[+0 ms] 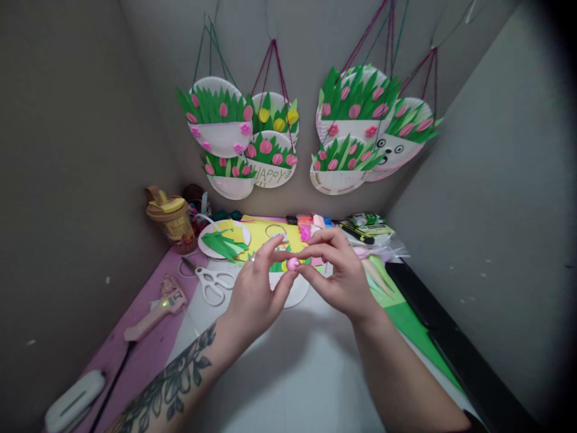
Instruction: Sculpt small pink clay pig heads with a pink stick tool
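A small pink piece (293, 264) is pinched between the fingertips of both hands above the middle of the table. My left hand (264, 282) has its thumb and fingers against the piece's left side. On the right side, my right hand (336, 273) touches it with thumb and forefinger. Behind and below the hands lies a white paper plate (295, 296) with green paper leaves and a yellow flower, partly hidden by the hands.
White scissors (213, 284) and a pink glue gun (157, 311) lie left; a brown cup (174, 222) stands behind. A plate with green strips (247, 233) is at the back left. Black objects (415, 294) line the right edge. Decorated plates (220, 135) hang on the wall.
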Demonstrator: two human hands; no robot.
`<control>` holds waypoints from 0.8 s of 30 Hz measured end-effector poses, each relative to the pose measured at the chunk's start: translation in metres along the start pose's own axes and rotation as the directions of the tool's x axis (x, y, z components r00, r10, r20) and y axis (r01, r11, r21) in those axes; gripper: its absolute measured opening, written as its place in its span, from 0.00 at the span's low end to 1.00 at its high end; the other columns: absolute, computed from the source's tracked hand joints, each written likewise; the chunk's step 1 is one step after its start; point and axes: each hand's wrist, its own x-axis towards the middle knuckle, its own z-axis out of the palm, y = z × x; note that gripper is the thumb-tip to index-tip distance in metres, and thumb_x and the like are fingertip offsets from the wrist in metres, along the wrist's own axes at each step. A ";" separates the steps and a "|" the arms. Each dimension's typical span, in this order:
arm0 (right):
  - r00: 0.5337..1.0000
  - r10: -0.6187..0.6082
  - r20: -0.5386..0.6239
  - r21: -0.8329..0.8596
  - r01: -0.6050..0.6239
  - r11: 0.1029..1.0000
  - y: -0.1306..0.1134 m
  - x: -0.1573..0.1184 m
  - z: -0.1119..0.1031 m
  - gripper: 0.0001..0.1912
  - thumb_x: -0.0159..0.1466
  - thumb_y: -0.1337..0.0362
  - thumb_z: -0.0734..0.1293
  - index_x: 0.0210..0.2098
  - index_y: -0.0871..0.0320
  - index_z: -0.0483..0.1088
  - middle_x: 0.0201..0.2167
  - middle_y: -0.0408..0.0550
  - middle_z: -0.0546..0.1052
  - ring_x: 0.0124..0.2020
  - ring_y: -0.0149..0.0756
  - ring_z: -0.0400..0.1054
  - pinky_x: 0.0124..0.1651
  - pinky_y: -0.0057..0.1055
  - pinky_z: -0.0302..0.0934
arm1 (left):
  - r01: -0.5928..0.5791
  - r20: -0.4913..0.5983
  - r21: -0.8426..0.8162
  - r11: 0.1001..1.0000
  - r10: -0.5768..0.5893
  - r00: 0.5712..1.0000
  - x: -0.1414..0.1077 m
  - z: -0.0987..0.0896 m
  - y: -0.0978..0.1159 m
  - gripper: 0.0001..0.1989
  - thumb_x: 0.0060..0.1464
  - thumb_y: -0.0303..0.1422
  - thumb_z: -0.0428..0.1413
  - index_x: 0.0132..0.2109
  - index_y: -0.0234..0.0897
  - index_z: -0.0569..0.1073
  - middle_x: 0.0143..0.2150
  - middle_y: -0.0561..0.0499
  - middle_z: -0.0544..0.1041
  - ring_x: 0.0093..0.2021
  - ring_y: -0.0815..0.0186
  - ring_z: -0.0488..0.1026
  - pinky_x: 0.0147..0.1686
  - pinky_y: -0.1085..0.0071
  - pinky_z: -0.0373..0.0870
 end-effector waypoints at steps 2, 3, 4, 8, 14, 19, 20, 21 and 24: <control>1.000 0.000 0.006 -0.001 0.000 1.000 0.000 0.000 0.000 0.05 0.60 0.66 0.69 0.36 0.52 0.73 0.37 0.47 0.67 0.40 0.37 0.66 0.42 0.38 0.65 | -0.007 0.005 0.015 1.000 0.007 1.000 0.000 0.000 -0.001 0.28 0.52 0.29 0.60 0.59 0.44 0.62 0.45 0.47 0.79 0.48 0.58 0.75 0.51 0.61 0.63; 1.000 -0.002 0.007 0.001 0.002 1.000 0.000 0.000 0.000 0.05 0.60 0.66 0.69 0.36 0.52 0.73 0.37 0.47 0.67 0.41 0.37 0.66 0.42 0.38 0.65 | -0.012 0.007 0.021 1.000 0.011 1.000 0.000 0.000 -0.001 0.28 0.52 0.30 0.60 0.59 0.44 0.62 0.45 0.47 0.79 0.48 0.58 0.75 0.51 0.61 0.63; 1.000 -0.005 0.006 0.004 0.005 1.000 0.000 0.000 0.000 0.05 0.60 0.66 0.69 0.36 0.52 0.73 0.37 0.47 0.67 0.41 0.37 0.66 0.43 0.38 0.65 | -0.017 0.008 0.028 0.999 0.017 1.000 -0.001 0.000 -0.001 0.28 0.53 0.30 0.60 0.59 0.44 0.62 0.45 0.46 0.79 0.48 0.58 0.75 0.51 0.61 0.63; 1.000 -0.018 0.008 0.019 0.018 1.000 0.000 0.000 -0.001 0.06 0.59 0.68 0.69 0.36 0.53 0.73 0.38 0.47 0.66 0.41 0.37 0.65 0.44 0.37 0.65 | -0.054 0.017 0.081 0.995 0.053 0.998 -0.001 0.000 -0.002 0.28 0.54 0.30 0.59 0.60 0.44 0.60 0.46 0.46 0.79 0.48 0.58 0.75 0.50 0.62 0.64; 1.000 -0.016 0.011 0.018 0.016 1.000 -0.001 0.000 -0.002 0.05 0.59 0.68 0.69 0.36 0.53 0.73 0.38 0.47 0.66 0.41 0.37 0.65 0.42 0.36 0.64 | -0.081 0.043 0.127 0.989 0.076 0.996 -0.001 0.001 -0.001 0.28 0.56 0.30 0.57 0.61 0.44 0.58 0.47 0.46 0.79 0.49 0.59 0.75 0.50 0.62 0.63; 0.998 0.037 -0.047 0.042 -0.035 0.998 0.001 0.000 -0.006 0.06 0.60 0.67 0.67 0.37 0.53 0.73 0.36 0.47 0.68 0.38 0.36 0.65 0.35 0.32 0.62 | 0.157 0.063 -0.118 0.981 -0.151 0.987 0.003 -0.001 0.007 0.28 0.54 0.34 0.60 0.59 0.43 0.60 0.44 0.48 0.79 0.47 0.61 0.75 0.47 0.66 0.64; 0.996 0.063 -0.059 0.054 -0.060 0.997 0.002 0.000 -0.007 0.06 0.61 0.67 0.67 0.37 0.53 0.73 0.36 0.47 0.67 0.37 0.35 0.64 0.33 0.31 0.61 | 0.246 0.107 -0.199 0.949 -0.228 0.968 0.005 -0.002 0.009 0.28 0.54 0.35 0.60 0.59 0.43 0.59 0.43 0.48 0.79 0.45 0.62 0.75 0.45 0.67 0.64; 0.994 0.092 -0.062 0.070 -0.087 0.994 0.003 0.000 -0.008 0.05 0.61 0.67 0.66 0.37 0.53 0.73 0.36 0.46 0.67 0.35 0.34 0.64 0.31 0.31 0.60 | 0.337 0.161 -0.287 0.897 -0.301 0.940 0.007 -0.004 0.010 0.29 0.54 0.36 0.60 0.59 0.43 0.59 0.41 0.49 0.80 0.44 0.62 0.75 0.43 0.68 0.64; 0.988 0.156 0.008 0.120 -0.156 0.980 0.005 0.001 -0.009 0.05 0.62 0.64 0.66 0.38 0.53 0.73 0.36 0.46 0.66 0.31 0.31 0.62 0.31 0.30 0.59 | 0.519 0.283 -0.508 0.688 -0.436 0.854 0.013 -0.006 0.009 0.29 0.51 0.36 0.63 0.57 0.42 0.61 0.38 0.51 0.79 0.41 0.66 0.74 0.39 0.71 0.63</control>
